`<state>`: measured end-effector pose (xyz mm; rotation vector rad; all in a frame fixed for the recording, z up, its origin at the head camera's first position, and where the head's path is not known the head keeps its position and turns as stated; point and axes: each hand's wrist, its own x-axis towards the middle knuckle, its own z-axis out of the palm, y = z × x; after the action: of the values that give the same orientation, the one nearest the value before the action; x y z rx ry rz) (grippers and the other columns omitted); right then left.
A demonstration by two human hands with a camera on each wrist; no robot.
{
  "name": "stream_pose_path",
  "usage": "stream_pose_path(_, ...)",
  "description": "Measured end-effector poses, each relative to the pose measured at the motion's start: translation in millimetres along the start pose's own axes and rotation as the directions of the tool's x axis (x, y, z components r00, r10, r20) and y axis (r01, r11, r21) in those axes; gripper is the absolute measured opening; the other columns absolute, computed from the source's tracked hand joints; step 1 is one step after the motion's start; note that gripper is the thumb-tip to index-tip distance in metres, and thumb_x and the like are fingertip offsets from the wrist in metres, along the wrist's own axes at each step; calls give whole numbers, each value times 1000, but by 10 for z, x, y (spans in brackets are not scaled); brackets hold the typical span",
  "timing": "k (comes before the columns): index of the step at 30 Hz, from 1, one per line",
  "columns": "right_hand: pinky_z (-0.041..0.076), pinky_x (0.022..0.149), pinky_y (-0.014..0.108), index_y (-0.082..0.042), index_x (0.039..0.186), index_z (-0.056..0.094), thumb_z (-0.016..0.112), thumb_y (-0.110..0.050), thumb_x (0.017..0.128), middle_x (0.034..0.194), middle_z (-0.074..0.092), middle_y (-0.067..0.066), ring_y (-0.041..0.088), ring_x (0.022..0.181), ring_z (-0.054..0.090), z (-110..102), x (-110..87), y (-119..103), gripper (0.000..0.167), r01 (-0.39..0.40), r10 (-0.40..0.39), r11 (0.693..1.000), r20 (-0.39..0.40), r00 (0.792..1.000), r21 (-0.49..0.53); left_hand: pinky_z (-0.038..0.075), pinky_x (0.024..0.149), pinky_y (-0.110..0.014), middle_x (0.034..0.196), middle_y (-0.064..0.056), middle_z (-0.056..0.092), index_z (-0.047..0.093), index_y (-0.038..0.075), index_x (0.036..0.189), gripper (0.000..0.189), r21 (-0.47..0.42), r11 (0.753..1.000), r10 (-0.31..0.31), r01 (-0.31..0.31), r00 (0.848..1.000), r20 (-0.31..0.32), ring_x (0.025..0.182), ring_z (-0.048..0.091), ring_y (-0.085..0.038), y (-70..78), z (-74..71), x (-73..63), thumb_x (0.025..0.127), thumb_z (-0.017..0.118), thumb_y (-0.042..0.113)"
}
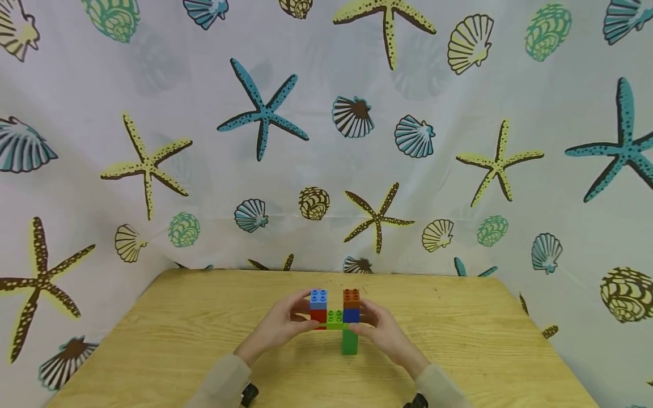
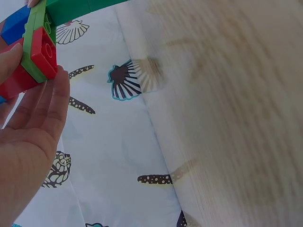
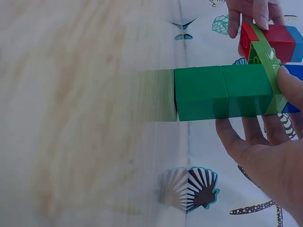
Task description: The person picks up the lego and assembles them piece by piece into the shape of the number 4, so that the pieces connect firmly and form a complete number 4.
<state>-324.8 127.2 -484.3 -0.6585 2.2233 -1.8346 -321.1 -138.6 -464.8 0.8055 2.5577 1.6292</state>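
A toy building-brick structure stands on the table between both hands. Its light green bridging piece [image 1: 335,320] spans two columns. On the left are a light blue brick [image 1: 318,298] and a red brick [image 1: 317,315], plus another red brick [image 2: 44,53] under the bridge. The right column has a brown brick [image 1: 351,298] over a dark blue brick [image 1: 351,315], with two green bricks [image 3: 201,94] below, down to the table. My left hand [image 1: 278,326] pinches the red bricks from the left. From the right, my right hand [image 1: 384,328] grips around the bridging piece and dark blue brick.
The wooden table [image 1: 204,317] extends around the structure on all sides. Behind it hangs a white cloth [image 1: 306,170] printed with starfish and shells, which also closes off both sides.
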Motion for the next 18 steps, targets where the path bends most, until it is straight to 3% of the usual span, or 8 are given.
stream_pose_path(3,50,100,42,-14,147,45,68,-21,94,138,56,14,33,126,55,-5,0,18,58,-2,1,1000,4,1000,8,55,90,-34,123,-7,66,50,23,142,59,7,1000,-1,1,1000,-8,108,65,-23,-5,7,-4,88,73,12)
stream_pose_path(12,52,96,39,-10,146,46,70,-23,92,137,56,15,31,121,57,-5,22,-9,60,-32,32,999,-31,999,23,52,96,-42,122,-11,66,41,13,149,66,7,999,-39,39,998,-48,111,64,-26,17,20,-7,91,70,17)
stream_pose_path(14,53,94,38,-11,147,45,69,-23,93,137,55,15,30,121,58,1,26,-28,61,-39,41,999,-33,999,37,51,97,-43,122,-10,67,39,15,150,67,-2,999,-37,37,997,-62,112,64,-26,6,21,-10,91,70,20)
stream_pose_path(18,55,90,38,-12,150,41,68,-24,93,136,54,16,27,118,60,-2,52,-67,64,-53,56,997,-36,998,58,51,98,-40,124,-11,66,34,31,152,70,-29,1000,-11,8,994,-105,113,64,-25,2,31,8,93,68,20)
